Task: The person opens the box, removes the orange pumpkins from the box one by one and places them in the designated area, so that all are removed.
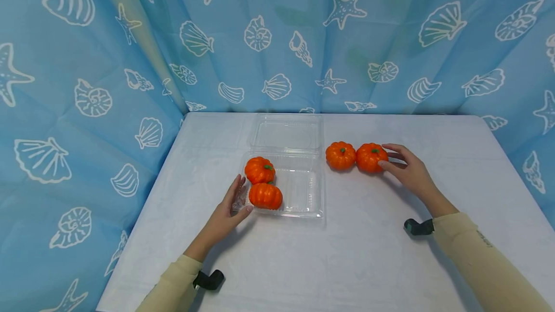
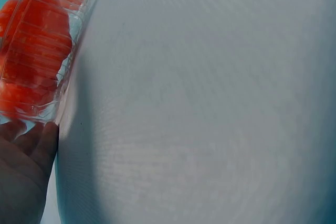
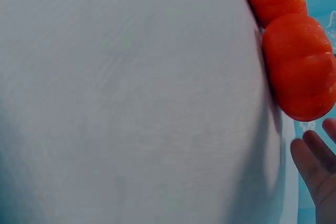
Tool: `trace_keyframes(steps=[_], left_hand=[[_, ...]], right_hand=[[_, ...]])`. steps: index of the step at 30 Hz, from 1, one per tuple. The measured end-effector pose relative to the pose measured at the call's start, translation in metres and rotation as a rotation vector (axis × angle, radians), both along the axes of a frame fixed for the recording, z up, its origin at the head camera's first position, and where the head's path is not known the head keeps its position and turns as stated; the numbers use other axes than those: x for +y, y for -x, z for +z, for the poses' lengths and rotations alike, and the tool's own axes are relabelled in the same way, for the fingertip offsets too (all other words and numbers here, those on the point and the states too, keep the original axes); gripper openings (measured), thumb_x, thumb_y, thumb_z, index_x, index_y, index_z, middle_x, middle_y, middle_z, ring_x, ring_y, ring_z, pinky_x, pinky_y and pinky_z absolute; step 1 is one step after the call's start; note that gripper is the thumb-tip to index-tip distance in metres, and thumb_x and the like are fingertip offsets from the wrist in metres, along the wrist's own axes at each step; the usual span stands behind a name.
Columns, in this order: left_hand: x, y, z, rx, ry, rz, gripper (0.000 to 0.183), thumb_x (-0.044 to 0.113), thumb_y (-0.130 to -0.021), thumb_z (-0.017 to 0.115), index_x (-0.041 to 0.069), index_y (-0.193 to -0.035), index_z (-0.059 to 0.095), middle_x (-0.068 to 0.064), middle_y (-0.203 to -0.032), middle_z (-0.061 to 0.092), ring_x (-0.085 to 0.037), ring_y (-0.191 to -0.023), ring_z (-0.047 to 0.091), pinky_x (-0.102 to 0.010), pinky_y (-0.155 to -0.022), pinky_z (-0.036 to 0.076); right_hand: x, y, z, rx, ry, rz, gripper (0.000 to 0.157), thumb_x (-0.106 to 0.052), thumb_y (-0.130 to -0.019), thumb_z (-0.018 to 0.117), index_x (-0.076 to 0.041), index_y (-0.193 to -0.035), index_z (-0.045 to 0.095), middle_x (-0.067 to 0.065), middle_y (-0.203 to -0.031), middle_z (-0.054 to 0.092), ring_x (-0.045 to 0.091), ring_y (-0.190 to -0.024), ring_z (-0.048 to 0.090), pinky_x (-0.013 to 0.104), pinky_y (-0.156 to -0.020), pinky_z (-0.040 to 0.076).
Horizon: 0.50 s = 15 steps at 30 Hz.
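A clear plastic clamshell box (image 1: 299, 214) lies with its lid (image 1: 286, 134) folded back. Two small orange pumpkins sit in its left part, the rear pumpkin (image 1: 259, 169) and the front pumpkin (image 1: 266, 196). At the box's left front corner, my left hand (image 1: 222, 218) rests against the side with fingers spread, thumb near the front edge. Outside the box, to its right, stand two more pumpkins touching each other: a left one (image 1: 340, 155) and a right one (image 1: 371, 158). My right hand (image 1: 406, 170) is beside the right one, fingers extended; the right wrist view (image 3: 320, 166) shows a gap before the pumpkin.
A white cloth (image 1: 338, 264) covers the table. Behind it and to both sides hangs a blue curtain (image 1: 303, 81) with white shell and starfish prints. Each wrist carries a black device, one on the left (image 1: 209, 280) and one on the right (image 1: 418, 227).
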<state>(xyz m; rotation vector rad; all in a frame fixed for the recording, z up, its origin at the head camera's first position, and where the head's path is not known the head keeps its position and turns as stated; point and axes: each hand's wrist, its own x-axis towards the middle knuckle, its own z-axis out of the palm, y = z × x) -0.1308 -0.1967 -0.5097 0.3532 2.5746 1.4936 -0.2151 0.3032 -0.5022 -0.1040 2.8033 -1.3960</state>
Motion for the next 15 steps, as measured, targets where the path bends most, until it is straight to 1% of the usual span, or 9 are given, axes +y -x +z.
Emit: trace_keyframes(steps=[5,10,15], left_hand=[[0.000,0.000,0.000,-0.001,-0.001,0.001,0.091,0.030,-0.097,0.070,0.022,-0.165,0.011,-0.003,-0.167,0.027,-0.026,-0.153,0.027,-0.053,-0.122,0.020],[0.001,-0.001,0.001,-0.005,-0.004,0.001,0.091,0.030,-0.097,0.070,0.022,-0.165,0.011,-0.003,-0.167,0.026,-0.026,-0.152,0.028,-0.053,-0.122,0.021],[0.002,0.000,0.001,-0.001,-0.002,0.002,0.091,0.030,-0.097,0.070,0.022,-0.165,0.011,-0.004,-0.167,0.026,-0.026,-0.152,0.028,-0.053,-0.121,0.022]], right_hand=[[0.000,0.000,0.004,0.072,0.001,-0.011,0.059,-0.033,-0.100,0.067,-0.008,-0.150,0.046,0.020,-0.154,0.040,0.043,-0.137,0.040,0.064,-0.108,0.039],[-0.003,0.001,0.011,0.122,-0.032,-0.036,0.055,-0.035,-0.099,0.068,-0.011,-0.146,0.051,0.018,-0.153,0.042,0.040,-0.139,0.038,0.065,-0.110,0.037],[-0.009,0.002,0.019,0.180,-0.059,-0.052,0.052,-0.036,-0.099,0.067,-0.011,-0.143,0.054,0.017,-0.150,0.045,0.040,-0.138,0.039,0.065,-0.109,0.038]])
